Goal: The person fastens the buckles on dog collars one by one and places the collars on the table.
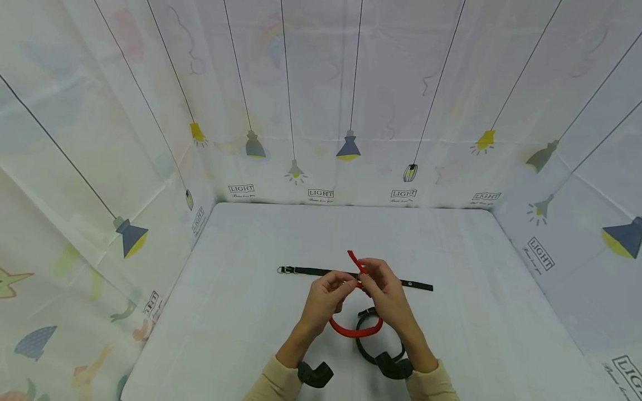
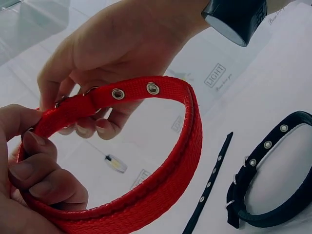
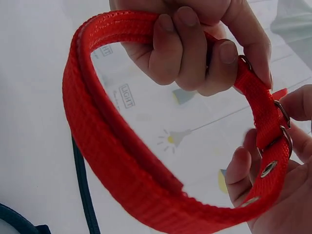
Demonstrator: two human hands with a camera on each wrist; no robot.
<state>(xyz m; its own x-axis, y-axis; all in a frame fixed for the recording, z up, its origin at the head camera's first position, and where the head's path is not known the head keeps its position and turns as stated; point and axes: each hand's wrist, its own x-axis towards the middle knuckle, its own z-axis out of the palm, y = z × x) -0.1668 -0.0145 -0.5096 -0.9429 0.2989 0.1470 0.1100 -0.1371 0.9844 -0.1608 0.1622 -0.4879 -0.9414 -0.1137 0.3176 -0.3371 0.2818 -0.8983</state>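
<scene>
A red collar (image 1: pixel 356 333) with metal eyelets hangs as a loop between both hands above the table. My left hand (image 1: pixel 323 301) grips its band, with curled fingers (image 2: pixel 53 183) inside the loop. My right hand (image 1: pixel 388 295) pinches the band by the metal buckle (image 3: pixel 282 114), and a red strap end (image 1: pixel 353 257) sticks up beside its fingers. Behind the hands, a black collar (image 1: pixel 311 271) lies stretched out flat, its middle hidden by them. Another black collar (image 1: pixel 360 348), fastened into a loop, lies under the red one near my right forearm.
The white table (image 1: pixel 241 239) meets printed curtains (image 1: pixel 311 111) at the back and sides. A black wrist camera (image 1: pixel 315 375) sits on the left wrist and a second black camera (image 1: pixel 393 366) on the right.
</scene>
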